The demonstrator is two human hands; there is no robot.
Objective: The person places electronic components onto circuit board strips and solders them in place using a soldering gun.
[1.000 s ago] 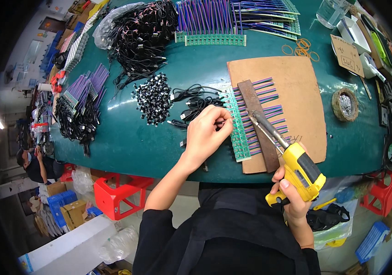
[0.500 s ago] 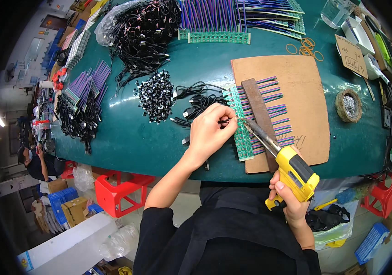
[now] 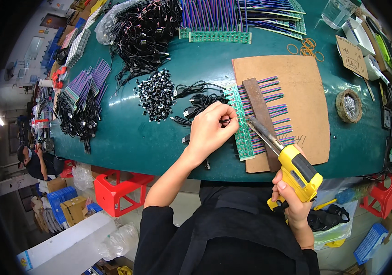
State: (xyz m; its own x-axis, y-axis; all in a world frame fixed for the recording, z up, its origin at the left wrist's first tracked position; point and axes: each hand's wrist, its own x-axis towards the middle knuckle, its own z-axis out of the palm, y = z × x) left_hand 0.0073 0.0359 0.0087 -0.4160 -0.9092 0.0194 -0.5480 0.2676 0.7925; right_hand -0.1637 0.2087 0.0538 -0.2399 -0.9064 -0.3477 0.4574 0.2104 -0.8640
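My left hand is closed, its thumb and forefinger pinching the end of a black cable at the edge of a green circuit board strip. My right hand is wrapped round the grip of a yellow and black soldering gun. The gun's metal barrel slants up and left, and its tip is close to the strip, just right of my left fingertips. I cannot tell whether the tip touches. A rusty flat metal bar lies across the striped wires that run rightward from the strip. Cardboard lies beneath them.
Black USB cables lie beyond my left hand, beside a pile of small black connectors. A big cable heap and wired board strips are farther back. Rubber bands and a round solder-filled holder lie right.
The soldering gun has shifted slightly to the right with my right hand, its tip drawing back a little from my left fingertips. My left hand keeps its pinch in nearly the same place.
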